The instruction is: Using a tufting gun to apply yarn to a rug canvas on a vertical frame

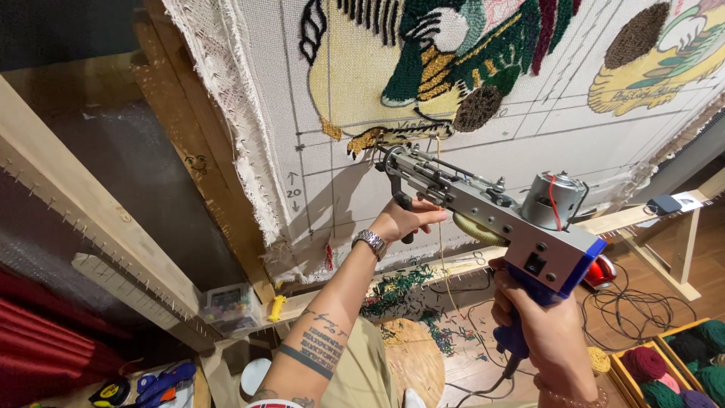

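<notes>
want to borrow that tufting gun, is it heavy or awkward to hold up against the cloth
Probably front-heavy: the tufting gun has a long metal body and a motor on top. It likely needs both hands: the right hand grips the blue handle, the left hand a front grip. The trailing yarn looks floppy and may snag.

The right hand [545, 323] grips the blue handle of a grey tufting gun [483, 208] at four o'clock. The left hand [400, 221] holds its front grip, needle tip touching the stretched tufting cloth [453, 147] at twelve o'clock

A rug-tufting workshop is showing here: cloth [483, 143] stretching over a wooden frame [204, 159], yarn balls [664, 363] sitting in crates.
</notes>
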